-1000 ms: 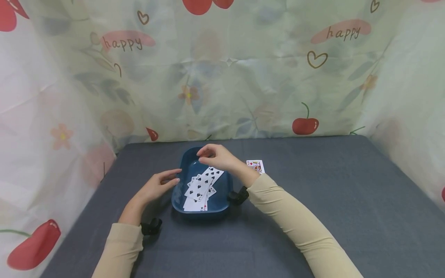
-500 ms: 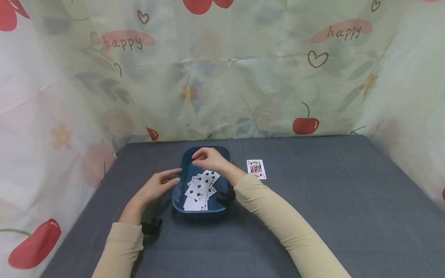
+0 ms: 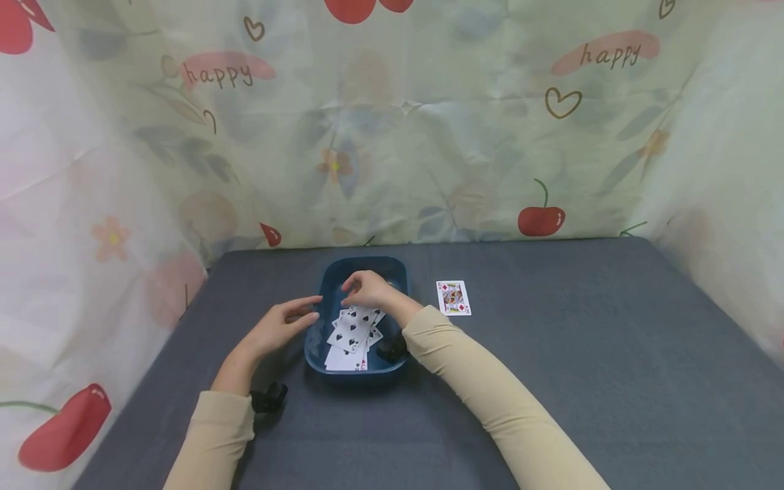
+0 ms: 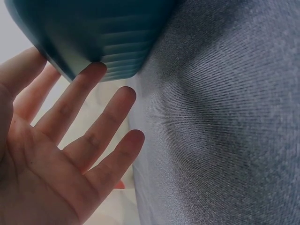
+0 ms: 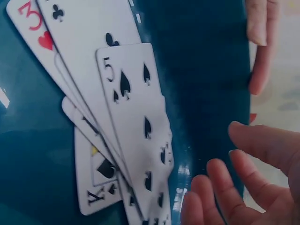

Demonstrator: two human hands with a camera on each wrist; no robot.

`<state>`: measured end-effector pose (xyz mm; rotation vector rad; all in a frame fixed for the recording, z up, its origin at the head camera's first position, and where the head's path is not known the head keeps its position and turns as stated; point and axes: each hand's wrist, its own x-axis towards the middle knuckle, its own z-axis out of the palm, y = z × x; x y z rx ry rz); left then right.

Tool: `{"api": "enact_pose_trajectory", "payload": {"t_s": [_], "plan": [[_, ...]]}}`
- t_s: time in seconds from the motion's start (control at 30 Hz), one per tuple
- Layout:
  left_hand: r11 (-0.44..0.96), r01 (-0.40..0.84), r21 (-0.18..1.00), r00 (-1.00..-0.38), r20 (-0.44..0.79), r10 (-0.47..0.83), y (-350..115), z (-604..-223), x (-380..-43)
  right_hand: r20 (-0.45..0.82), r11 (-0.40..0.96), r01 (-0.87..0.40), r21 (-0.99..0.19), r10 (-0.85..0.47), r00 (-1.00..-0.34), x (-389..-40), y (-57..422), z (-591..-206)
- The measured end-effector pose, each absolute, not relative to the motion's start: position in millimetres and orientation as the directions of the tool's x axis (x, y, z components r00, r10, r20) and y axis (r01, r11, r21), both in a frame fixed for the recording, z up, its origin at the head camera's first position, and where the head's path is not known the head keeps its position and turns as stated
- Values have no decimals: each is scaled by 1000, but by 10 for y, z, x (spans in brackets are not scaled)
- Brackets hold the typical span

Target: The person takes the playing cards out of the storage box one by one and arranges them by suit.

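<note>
A dark blue tray (image 3: 314, 357) stands on the table with several overlapping playing cards (image 3: 346, 361) inside. On top of these lies a five of spades (image 5: 136, 108); a three of hearts (image 5: 35, 30) and a king of spades (image 5: 96, 180) show partly beneath. My right hand (image 3: 369, 291) hovers over the tray's far half, fingers loosely bent, nothing between thumb and fingers. My left hand (image 3: 275, 332) is at the tray's left rim; in the left wrist view its fingers (image 4: 101, 126) are spread and nearly straight beside the tray's outer wall (image 4: 112, 42).
A king of diamonds (image 3: 453, 298) lies face up on the grey tablecloth (image 3: 551, 354), right of the tray. A printed curtain (image 3: 392, 136) stands behind the table and along both sides. Black wrist cameras, one near the tray (image 3: 392, 348), are strapped to both wrists.
My right hand has moved slightly left and lower over the tray, and its forearm no longer covers the king of diamonds. My left hand has stayed at the rim.
</note>
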<state>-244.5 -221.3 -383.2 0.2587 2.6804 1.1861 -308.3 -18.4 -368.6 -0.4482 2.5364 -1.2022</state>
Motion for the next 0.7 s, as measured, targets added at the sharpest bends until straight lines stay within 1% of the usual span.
{"api": "enact_pose_trajectory", "payload": {"t_s": [0.27,0.5,0.6,0.7], "plan": [[670,50,741,-966,-133,220,-2210,-3821,-2435,-196,716,-144,-683,-370,-908,-3072,-209,-3764],[670,56,741,-968,-123,218,-2218,-3824,-2427,-228,807,-186,-560,-366,-902,-3038,-232,-3772],[663,64,746,-968,-116,224,-2217,-3828,-2423,-242,829,-206,-519,-374,-895,-3029,-233,-3776],[663,64,746,-967,-117,225,-2214,-3827,-2419,-247,837,-216,-503,-379,-892,-3025,-230,-3783]]}}
